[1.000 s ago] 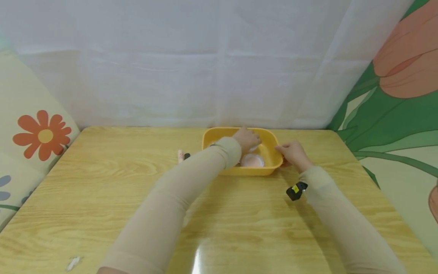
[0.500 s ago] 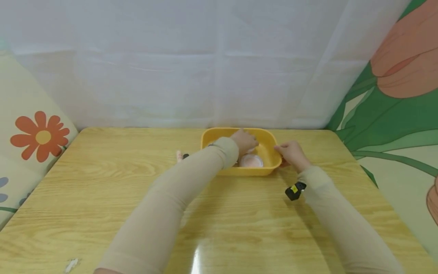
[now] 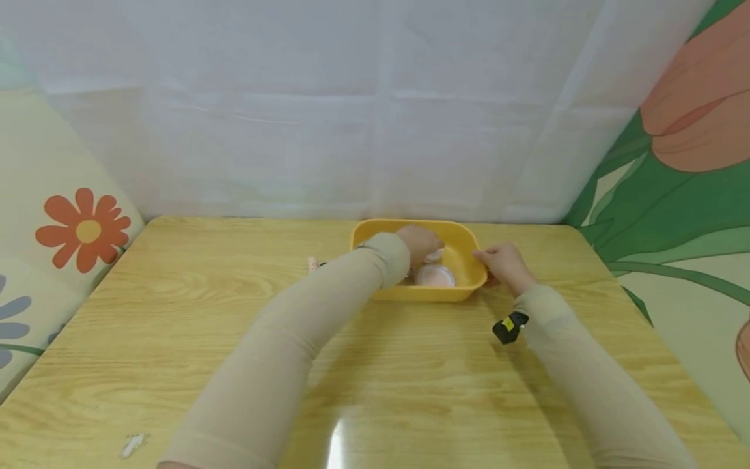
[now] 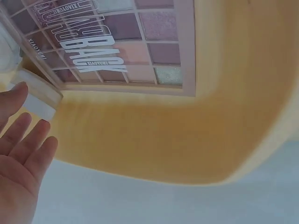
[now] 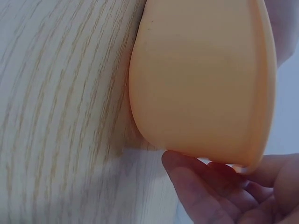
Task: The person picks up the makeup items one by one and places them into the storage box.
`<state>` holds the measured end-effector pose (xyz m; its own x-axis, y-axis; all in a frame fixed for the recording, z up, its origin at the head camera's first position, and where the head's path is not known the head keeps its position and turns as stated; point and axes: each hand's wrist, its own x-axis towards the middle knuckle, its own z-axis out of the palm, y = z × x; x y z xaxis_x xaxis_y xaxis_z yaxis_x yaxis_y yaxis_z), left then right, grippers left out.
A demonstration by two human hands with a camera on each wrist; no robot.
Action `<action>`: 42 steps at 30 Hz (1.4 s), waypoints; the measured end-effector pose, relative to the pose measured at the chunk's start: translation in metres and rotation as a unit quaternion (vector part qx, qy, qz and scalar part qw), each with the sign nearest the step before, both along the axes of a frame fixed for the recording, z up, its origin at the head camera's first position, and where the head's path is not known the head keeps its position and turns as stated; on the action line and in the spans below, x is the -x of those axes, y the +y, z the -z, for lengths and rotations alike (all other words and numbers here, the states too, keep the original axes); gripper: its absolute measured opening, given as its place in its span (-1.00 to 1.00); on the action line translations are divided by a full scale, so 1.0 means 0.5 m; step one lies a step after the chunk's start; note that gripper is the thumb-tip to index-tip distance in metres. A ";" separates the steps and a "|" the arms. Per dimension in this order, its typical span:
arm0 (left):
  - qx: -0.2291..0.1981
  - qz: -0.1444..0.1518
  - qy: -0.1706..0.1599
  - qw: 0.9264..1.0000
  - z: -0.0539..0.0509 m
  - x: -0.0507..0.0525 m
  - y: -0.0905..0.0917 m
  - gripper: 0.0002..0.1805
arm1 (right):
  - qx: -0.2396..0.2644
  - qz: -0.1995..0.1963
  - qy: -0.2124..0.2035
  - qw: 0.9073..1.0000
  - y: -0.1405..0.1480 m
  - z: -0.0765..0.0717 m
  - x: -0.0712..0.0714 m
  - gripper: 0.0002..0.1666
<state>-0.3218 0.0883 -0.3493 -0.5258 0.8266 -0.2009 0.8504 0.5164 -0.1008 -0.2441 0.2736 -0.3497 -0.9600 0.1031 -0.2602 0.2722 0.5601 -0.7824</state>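
A yellow plastic basin stands at the table's far side. My left hand is inside it, and in the left wrist view its fingers look relaxed beside a small white-sided item. An eyeshadow palette with a clear printed lid lies in the basin. Near the front wall sits a round pinkish container with a pale rim. My right hand pinches the basin's right rim, its thumb and curled fingers on either side of the wall. The left forearm hides part of the basin.
A pale pink tube and a dark item lie left of the basin, partly behind the left sleeve. A white cloth hangs behind the wooden table. A small black device sits on the right wrist.
The view has shifted slightly. My left hand has dipped a little lower in the basin, with the white item still by its fingers. The right hand keeps its hold on the rim.
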 end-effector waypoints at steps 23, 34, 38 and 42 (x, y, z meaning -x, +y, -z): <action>-0.046 -0.039 -0.019 0.998 -0.040 -0.027 -0.039 -0.72 | -0.009 -0.007 -0.001 1.000 -0.007 -0.008 -0.003 -0.51; -0.086 -0.044 -0.050 0.994 -0.075 -0.064 -0.087 -0.47 | -0.018 -0.008 0.001 1.000 0.001 -0.003 -0.002 -0.49; -0.111 -0.058 -0.077 0.989 -0.076 -0.066 -0.113 -0.47 | -0.015 -0.006 0.000 1.000 0.001 -0.004 0.000 -0.49; -0.119 -0.075 -0.087 0.986 -0.080 -0.073 -0.132 -0.45 | -0.008 -0.007 -0.001 1.000 -0.001 -0.004 -0.001 -0.48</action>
<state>-0.2854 0.0222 -0.3092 -0.6204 0.7768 -0.1085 0.7563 0.6291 0.1797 -0.2438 0.2730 -0.3476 -0.9608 0.0944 -0.2608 0.2664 0.5763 -0.7726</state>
